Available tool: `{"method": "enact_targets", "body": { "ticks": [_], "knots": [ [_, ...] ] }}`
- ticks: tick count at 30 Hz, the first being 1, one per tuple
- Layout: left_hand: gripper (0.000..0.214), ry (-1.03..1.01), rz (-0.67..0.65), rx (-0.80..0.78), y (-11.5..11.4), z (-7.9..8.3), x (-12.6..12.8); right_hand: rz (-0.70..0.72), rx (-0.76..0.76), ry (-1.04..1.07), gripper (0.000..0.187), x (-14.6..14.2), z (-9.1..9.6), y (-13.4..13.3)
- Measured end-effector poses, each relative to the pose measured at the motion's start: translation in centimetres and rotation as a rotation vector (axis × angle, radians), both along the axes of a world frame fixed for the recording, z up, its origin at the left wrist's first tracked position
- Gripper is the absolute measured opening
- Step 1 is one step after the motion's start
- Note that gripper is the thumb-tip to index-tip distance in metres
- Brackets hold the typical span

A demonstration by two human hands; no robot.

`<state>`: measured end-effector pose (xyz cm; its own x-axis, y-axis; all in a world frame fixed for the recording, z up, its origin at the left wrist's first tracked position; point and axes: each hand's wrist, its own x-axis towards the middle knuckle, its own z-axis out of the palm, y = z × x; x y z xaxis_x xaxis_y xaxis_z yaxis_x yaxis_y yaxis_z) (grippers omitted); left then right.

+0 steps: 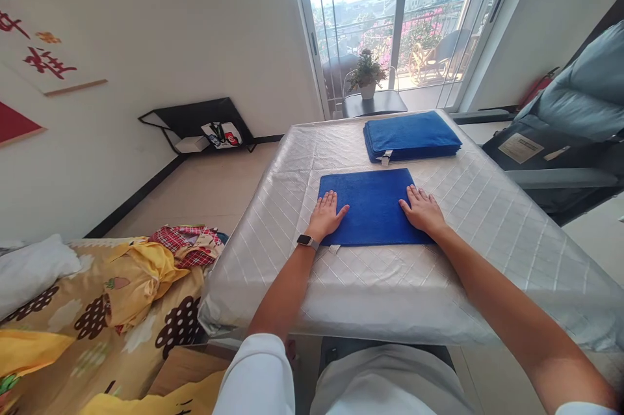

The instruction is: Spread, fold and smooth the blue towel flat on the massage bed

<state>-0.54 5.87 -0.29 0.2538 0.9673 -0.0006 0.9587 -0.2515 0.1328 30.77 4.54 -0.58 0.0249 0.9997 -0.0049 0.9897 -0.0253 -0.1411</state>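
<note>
A flat blue cloth, rectangular like a small towel, lies on the silver quilted table cover. My left hand rests flat on the cloth's left edge, fingers stretched out. On its right edge lies my right hand, also flat with fingers spread. A small white tag sticks out at the cloth's near left corner. Just beyond it sits a neat stack of folded blue cloths, with a white tag at its front.
A grey padded chair stands to the right of the table. Left and low is a bed with yellow patterned bedding and heaped clothes. Past the far edge, a potted plant sits on a chair by the glass door. A black rack stands against the wall.
</note>
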Motion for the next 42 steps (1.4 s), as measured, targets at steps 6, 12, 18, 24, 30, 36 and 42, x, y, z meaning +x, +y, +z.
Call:
{"method": "enact_targets", "body": {
  "ticks": [6, 12, 18, 24, 30, 36, 42],
  "knots": [
    [0.083, -0.004, -0.003, 0.022, -0.1, 0.0, 0.0, 0.026, 0.035, -0.125, 0.069, -0.5, 1.3, -1.5],
    [0.087, -0.016, -0.009, 0.017, -0.1, 0.0, 0.1, 0.064, -0.029, -0.123, 0.073, 0.0, 0.8, -5.7],
    [0.087, 0.007, 0.093, 0.025, -0.2, 0.2, -0.3, 0.062, -0.101, -0.047, 0.078, 0.6, 0.1, -6.7],
    [0.080, 0.064, 0.150, 0.168, -0.6, 1.0, -1.0, 0.069, -0.078, -0.030, 0.076, 0.5, 0.0, -6.6],
    [0.072, 0.041, -0.073, 0.185, -2.9, 2.9, 4.5, 0.064, -0.082, -0.031, 0.076, 0.3, 0.3, -6.7],
    [0.071, 0.006, -0.498, 0.183, -5.8, 2.3, 14.9, 0.102, -0.054, -0.060, 0.069, 0.5, 0.0, -6.8],
    [0.072, -0.005, -0.412, 0.069, -4.8, 0.8, 15.6, 0.101, -0.028, -0.059, 0.068, 0.6, -0.4, -6.8]
  ]
}}
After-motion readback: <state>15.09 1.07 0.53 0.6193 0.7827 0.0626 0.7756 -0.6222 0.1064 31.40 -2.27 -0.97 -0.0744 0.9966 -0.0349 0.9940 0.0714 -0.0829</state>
